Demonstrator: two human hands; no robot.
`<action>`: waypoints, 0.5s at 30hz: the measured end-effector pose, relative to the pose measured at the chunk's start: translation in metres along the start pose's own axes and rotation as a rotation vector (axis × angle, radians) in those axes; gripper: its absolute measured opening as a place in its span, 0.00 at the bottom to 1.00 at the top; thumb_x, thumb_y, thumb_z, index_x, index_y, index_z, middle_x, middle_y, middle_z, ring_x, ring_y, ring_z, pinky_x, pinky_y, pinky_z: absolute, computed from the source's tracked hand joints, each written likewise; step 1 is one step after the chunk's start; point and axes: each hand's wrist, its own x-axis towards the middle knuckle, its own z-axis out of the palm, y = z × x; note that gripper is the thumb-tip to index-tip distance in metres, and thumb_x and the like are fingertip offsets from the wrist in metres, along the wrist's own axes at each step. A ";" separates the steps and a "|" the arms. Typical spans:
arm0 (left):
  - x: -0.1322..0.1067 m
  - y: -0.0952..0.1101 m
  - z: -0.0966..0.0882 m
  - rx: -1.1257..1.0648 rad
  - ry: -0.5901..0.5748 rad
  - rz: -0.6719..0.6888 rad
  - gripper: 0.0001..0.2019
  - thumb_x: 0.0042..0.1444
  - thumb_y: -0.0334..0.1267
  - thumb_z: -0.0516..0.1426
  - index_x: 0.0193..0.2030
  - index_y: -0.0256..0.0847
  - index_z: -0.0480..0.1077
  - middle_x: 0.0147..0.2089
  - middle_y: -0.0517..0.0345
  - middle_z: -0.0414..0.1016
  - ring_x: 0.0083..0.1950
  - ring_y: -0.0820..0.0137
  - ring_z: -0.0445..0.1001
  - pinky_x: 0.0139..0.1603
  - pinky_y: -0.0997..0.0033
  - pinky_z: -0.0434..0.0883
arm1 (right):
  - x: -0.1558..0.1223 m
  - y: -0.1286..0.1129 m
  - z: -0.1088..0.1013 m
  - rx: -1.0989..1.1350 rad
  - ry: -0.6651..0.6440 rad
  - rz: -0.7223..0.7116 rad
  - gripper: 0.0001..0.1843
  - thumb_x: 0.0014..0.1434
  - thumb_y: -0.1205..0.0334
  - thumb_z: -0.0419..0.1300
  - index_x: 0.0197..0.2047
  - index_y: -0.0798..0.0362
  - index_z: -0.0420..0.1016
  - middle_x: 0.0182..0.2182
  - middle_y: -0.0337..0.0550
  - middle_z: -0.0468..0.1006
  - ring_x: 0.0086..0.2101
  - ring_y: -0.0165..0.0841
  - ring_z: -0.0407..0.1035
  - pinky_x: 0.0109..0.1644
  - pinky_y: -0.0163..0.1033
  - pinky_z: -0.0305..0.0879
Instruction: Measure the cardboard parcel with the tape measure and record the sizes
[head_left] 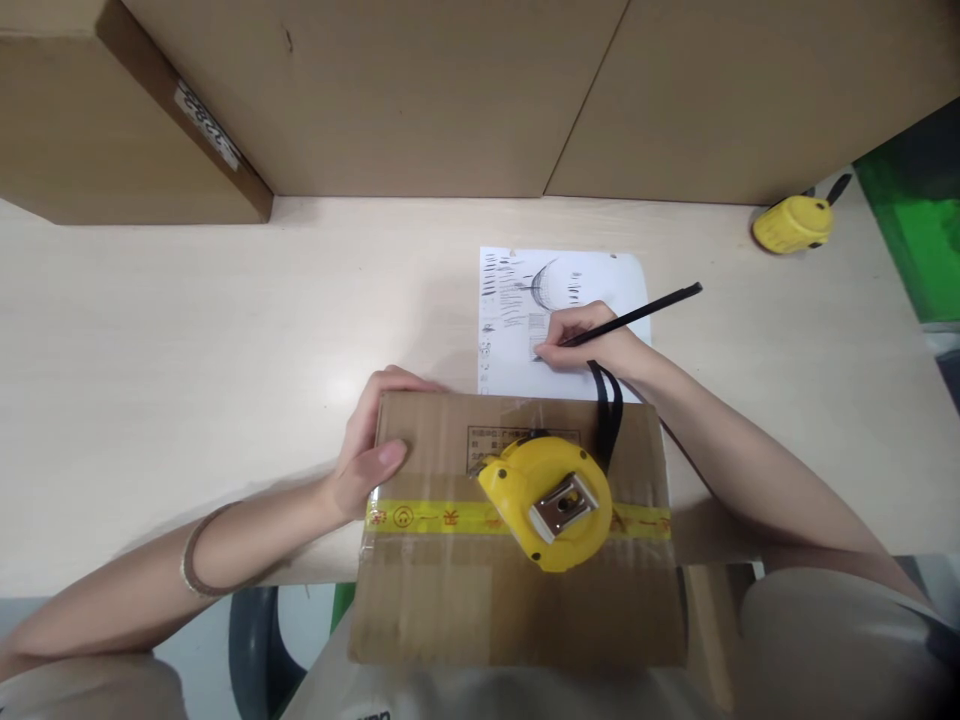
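Note:
My left hand [373, 440] grips the left edge of a small cardboard box [450, 590] sealed with yellow tape, thumb on top. A yellow tape measure [551, 497] with a black strap lies on the box lid. My right hand [592, 340] is closed on a black pen [637, 313], its tip touching a white sheet of paper [559, 280] covered in scribbles, just beyond the box.
A pale wooden tabletop [187, 350] stretches left. A large cardboard box [112, 110] stands at the back left, brown panels [450, 90] along the back. A second yellow tape measure [795, 222] lies at the back right beside a green surface [922, 230].

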 end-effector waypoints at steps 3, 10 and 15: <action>0.000 0.000 0.000 -0.002 0.005 -0.001 0.25 0.57 0.59 0.65 0.58 0.53 0.77 0.53 0.46 0.74 0.50 0.51 0.79 0.40 0.47 0.81 | 0.001 0.002 0.000 0.014 0.004 0.009 0.26 0.44 0.50 0.83 0.21 0.54 0.72 0.19 0.39 0.72 0.22 0.25 0.64 0.25 0.33 0.58; -0.001 0.000 -0.002 0.020 -0.007 -0.034 0.25 0.58 0.60 0.65 0.59 0.54 0.76 0.54 0.46 0.73 0.50 0.49 0.79 0.41 0.45 0.81 | 0.001 0.007 0.003 0.065 0.177 0.024 0.33 0.47 0.36 0.81 0.25 0.51 0.68 0.19 0.38 0.74 0.18 0.24 0.64 0.20 0.32 0.63; 0.000 0.002 -0.002 0.001 -0.028 -0.046 0.24 0.59 0.58 0.64 0.59 0.55 0.75 0.54 0.46 0.72 0.52 0.49 0.79 0.42 0.44 0.82 | 0.001 0.007 0.005 0.058 0.199 0.039 0.32 0.46 0.36 0.81 0.25 0.52 0.70 0.19 0.39 0.75 0.18 0.24 0.66 0.21 0.32 0.67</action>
